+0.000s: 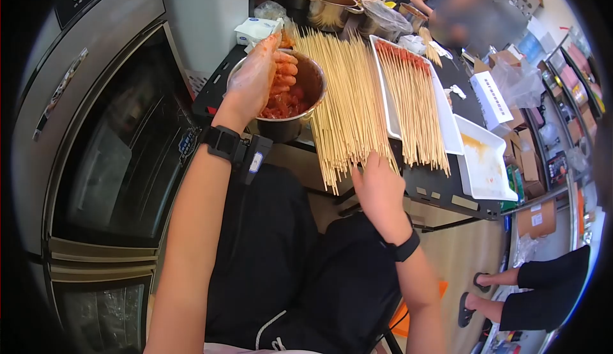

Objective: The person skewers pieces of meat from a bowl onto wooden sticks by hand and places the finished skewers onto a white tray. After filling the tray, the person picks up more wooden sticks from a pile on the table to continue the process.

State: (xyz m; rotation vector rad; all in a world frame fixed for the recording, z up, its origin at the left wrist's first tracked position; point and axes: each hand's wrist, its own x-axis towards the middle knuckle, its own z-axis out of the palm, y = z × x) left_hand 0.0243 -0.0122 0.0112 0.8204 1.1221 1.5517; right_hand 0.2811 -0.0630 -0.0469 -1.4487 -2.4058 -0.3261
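Observation:
My left hand (265, 76) wears a clear plastic glove smeared with red sauce. It is over the metal pot (320, 89), thumb raised apart from loosely curled fingers, and nothing shows plainly in it. Inside the pot lies red, sauce-coated meat (284, 105). A wide layer of bamboo skewers (341, 98) extends past the table's near edge. At their near ends is my bare right hand (381, 188), its fingers pinched on skewer ends; how many is hidden. To the right, a white tray (452, 133) bears skewers with red meat at their far ends.
Another white tray (488, 169), stained with sauce, sits at the table's right end. Behind are covered pots (332, 12) and a tissue box (255, 31). A dark glass-doored appliance (121, 143) stands left. A person (460, 9) sits across; another person's legs (530, 290) show lower right.

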